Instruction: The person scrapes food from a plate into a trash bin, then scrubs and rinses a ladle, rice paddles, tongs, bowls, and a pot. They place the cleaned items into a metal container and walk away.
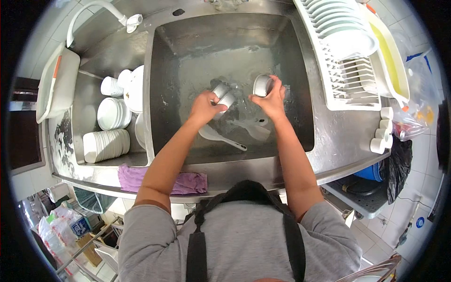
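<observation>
My left hand (205,109) is closed around two small round metal cups (226,99), held side by side over the middle of the sink (164,122). A little to the right, my right hand (272,99) grips another small metal cup (261,86), tilted so its round side faces left. Below the hands, a white ladle (210,134) lies in shallow cloudy water, its handle pointing right. Beside it a pale flat utensil (258,132) rests under the water, its kind hard to make out.
Stacked white dishes (108,145) fill the left basin, under a white faucet (94,3). A purple cloth (162,179) lies on the front edge. On the right stand a white dish rack (352,101) with plates, a white tub (392,61) and several small white cups (383,134).
</observation>
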The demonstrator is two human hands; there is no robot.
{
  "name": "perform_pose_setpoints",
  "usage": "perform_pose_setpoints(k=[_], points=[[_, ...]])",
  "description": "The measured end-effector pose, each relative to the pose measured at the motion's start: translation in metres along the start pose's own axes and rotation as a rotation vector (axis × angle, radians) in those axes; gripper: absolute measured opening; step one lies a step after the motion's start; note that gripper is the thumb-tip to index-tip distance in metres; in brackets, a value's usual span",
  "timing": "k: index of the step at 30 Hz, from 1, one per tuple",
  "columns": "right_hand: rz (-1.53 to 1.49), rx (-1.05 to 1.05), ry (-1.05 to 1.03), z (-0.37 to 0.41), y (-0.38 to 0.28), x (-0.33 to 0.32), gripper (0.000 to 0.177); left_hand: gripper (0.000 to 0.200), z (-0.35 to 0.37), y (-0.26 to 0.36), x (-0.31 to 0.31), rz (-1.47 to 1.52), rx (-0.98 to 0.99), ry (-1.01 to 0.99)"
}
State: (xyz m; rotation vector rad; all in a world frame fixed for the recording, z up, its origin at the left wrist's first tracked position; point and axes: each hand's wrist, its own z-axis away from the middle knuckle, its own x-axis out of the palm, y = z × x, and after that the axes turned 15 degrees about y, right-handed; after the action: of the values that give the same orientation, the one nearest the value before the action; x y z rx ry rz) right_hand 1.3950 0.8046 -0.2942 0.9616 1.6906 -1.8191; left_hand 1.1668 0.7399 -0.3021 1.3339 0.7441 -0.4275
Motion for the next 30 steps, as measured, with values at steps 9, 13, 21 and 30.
perform_pose_setpoints(k=[9,13,21,30], points=[[-0.912,0.135,-0.361,0.025,-0.053,-0.046,0.101,0.021,0.035,0.063,-0.052,0.812,-0.259,0.336],[-0.902,-0.064,-0.399,0.025,-0.106,-0.029,0.092,0.028,0.025,0.087,-0.064,1.034,-0.23,0.472],[-0.977,-0.273,-0.645,0.02,-0.155,-0.005,0.064,0.02,0.026,0.04,-0.115,1.472,-0.306,0.624],[0.609,-0.532,-0.607,0.014,-0.019,0.187,0.049,0.043,0.083,-0.007,-0.12,1.752,-0.529,0.604]])
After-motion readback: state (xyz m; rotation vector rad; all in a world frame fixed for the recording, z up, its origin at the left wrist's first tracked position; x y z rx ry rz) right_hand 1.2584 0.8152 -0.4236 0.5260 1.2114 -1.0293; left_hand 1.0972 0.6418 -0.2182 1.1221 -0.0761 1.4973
